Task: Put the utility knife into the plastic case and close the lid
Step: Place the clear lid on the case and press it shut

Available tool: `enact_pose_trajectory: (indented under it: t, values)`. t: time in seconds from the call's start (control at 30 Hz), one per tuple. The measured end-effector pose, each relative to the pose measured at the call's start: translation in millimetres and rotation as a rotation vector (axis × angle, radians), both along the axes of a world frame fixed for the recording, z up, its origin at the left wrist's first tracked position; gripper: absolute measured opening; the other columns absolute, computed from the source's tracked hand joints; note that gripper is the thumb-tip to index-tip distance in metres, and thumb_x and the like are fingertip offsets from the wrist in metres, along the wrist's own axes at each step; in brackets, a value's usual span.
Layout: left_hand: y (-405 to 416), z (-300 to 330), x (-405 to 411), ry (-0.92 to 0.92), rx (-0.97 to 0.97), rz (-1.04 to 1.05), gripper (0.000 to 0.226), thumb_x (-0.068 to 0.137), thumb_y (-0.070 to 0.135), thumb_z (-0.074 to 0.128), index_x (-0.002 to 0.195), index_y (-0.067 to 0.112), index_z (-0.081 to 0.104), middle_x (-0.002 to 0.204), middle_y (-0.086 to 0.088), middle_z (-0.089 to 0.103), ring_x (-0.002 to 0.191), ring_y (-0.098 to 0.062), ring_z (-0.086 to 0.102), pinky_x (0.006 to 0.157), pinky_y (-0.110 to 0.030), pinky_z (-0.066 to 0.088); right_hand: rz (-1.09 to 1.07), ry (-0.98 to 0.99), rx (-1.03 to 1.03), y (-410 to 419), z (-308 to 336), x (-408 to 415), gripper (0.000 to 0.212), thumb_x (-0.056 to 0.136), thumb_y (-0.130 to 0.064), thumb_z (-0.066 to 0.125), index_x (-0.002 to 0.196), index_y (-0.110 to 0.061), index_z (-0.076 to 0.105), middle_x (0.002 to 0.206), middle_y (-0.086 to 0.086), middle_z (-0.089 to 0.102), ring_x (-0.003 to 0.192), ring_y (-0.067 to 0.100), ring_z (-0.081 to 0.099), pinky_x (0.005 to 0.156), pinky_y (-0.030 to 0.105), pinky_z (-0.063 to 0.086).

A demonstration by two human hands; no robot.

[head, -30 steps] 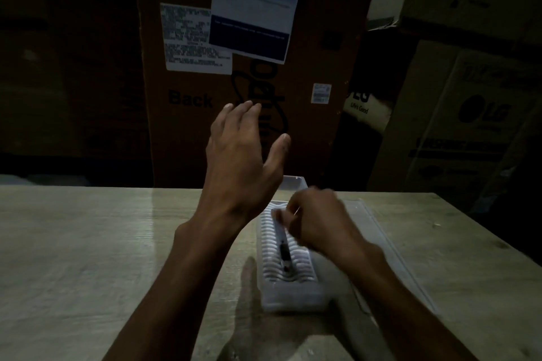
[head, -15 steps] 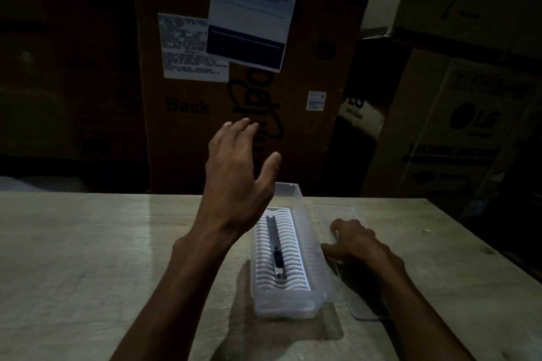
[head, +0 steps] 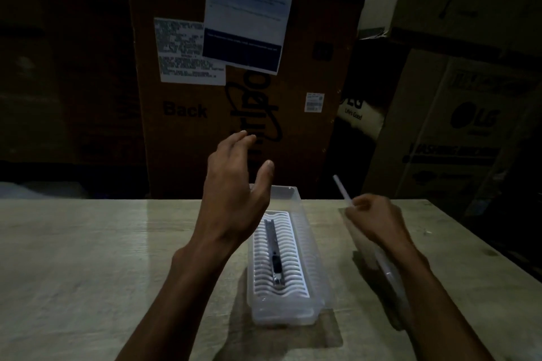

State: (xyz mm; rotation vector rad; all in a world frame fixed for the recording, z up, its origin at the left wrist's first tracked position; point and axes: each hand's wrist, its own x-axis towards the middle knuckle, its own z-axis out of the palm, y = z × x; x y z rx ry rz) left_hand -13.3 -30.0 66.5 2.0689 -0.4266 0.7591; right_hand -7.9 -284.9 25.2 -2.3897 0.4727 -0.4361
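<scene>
- While the room is dim, the head view shows a pale wooden table (head: 88, 258) with a clear plastic case (head: 318, 267) lying lengthwise away from the viewer, near the table's middle.
- Inside the case sits a white ribbed insert (head: 293, 243), and the utility knife (head: 274, 252) lies along it, roughly down the centre, with its darker end towards the viewer.
- No cover sits on the case; its top is uncovered.
- Raised above the far left part of the case, the left hand (head: 234, 184) is spread wide, fingers extended and thumb apart, holding nothing and touching neither the case nor the knife.
- To the right of the case, the right hand (head: 378, 220) is closed around the clear lid (head: 381, 258), gripping it near its far end.
- That lid is tilted up on edge, its far corner lifted above the table's back edge and its near end low by the right forearm; whether that end touches the table cannot be told.
- Lid and case are apart, with a strip of bare table between them.
- Behind the table stand large cardboard boxes (head: 469, 126), one printed "Back" and carrying a white label (head: 187, 53) and a blue and white sheet (head: 249, 9).
</scene>
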Motion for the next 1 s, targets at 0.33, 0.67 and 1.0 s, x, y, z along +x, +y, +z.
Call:
enact_pose_trajectory:
  t: [0.33,0.67,1.0]
  values:
    - [-6,-11,2,0.041,0.006,-0.050,0.047,0.094,0.024,0.058,0.138,0.013,0.050,0.138,-0.006,0.058,0.120,-0.015,0.059,0.100,-0.037,0.052,0.112,-0.736,0.462,-5,66,-32,0.022,0.093,-0.017,0.063,0.114,-0.019,0.062,0.097,-0.008,0.068,0.082,0.000,0.072,0.061,0.018,0.058]
    - [-7,-58,23,0.264,0.016,0.069,0.030,0.096,0.022,0.054,0.122,0.011,0.064,0.127,-0.011,0.065,0.114,-0.026,0.058,0.101,-0.045,0.047,0.236,-0.334,0.848,47,40,-12,0.037,0.088,-0.013,0.065,0.125,-0.018,0.063,0.101,0.006,0.073,0.079,0.020,0.074,0.055,0.025,0.058]
    - [-12,-82,20,0.530,-0.261,-0.039,0.045,0.097,0.031,0.055,0.139,0.014,0.053,0.141,-0.011,0.058,0.124,-0.027,0.059,0.103,-0.051,0.051,0.134,-0.162,0.562,74,-10,12,0.029,0.092,-0.014,0.060,0.120,-0.015,0.065,0.094,0.000,0.071,0.080,0.015,0.069,0.058,0.022,0.052]
